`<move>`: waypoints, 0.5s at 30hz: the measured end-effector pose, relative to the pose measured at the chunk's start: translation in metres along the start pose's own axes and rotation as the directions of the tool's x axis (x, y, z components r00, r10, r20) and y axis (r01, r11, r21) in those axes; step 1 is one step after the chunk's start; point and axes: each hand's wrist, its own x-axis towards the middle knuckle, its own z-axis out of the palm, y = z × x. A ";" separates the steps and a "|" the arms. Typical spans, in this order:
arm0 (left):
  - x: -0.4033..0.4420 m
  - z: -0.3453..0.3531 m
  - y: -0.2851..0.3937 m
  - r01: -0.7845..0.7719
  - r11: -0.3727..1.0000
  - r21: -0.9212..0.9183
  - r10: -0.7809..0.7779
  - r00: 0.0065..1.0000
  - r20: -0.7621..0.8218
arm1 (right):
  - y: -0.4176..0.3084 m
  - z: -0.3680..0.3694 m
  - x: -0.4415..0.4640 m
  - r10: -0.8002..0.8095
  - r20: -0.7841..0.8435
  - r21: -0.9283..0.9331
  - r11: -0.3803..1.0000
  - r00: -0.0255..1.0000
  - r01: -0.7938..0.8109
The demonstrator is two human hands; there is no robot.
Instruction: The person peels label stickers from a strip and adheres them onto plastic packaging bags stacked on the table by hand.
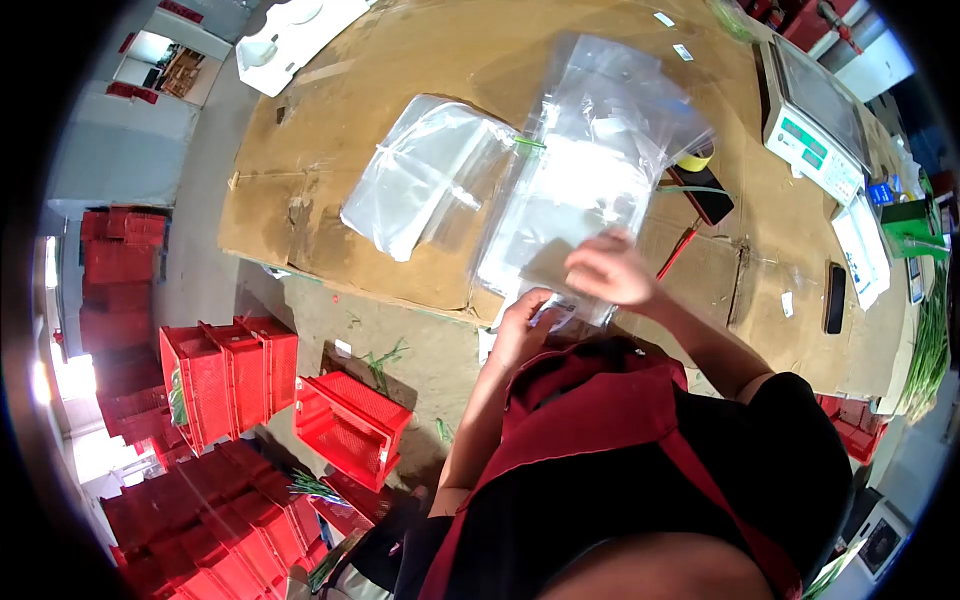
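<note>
My left hand (526,322) is at the table's front edge, its fingers closed on a small white piece with dark print (562,312), perhaps a label. Just above and to the right, my right hand (612,270) is smeared by motion over the near end of a stack of clear plastic bags (575,190). Its fingers are too blurred to show whether they grip anything. To the left lies another pile of clear bags (420,170), partly folded. A thin green strip (529,142) lies between the two piles.
Right of the bags are a yellow tape roll (696,158), a dark phone (708,196), a red pen (678,252) and a digital scale (815,130). Another phone (835,298) lies near green stalks (928,345). Red crates (240,375) stand on the floor at left.
</note>
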 end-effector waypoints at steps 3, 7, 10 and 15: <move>0.006 -0.004 -0.001 0.007 0.998 0.059 -0.006 1.000 -0.021 | 0.025 0.040 -0.012 0.232 0.524 0.442 0.748 0.819 -0.495; 0.001 -0.010 -0.006 0.075 0.989 0.124 -0.060 0.991 -0.123 | 0.036 0.059 -0.009 0.240 0.442 0.654 0.573 0.864 -0.493; -0.001 -0.020 -0.012 0.116 0.968 0.220 -0.079 0.982 -0.173 | 0.056 0.054 0.006 0.265 0.136 0.013 0.963 0.955 -0.269; -0.016 -0.023 -0.009 0.138 0.979 0.149 -0.118 0.984 -0.136 | 0.075 0.042 0.012 0.250 -0.076 -0.329 0.907 0.965 -0.262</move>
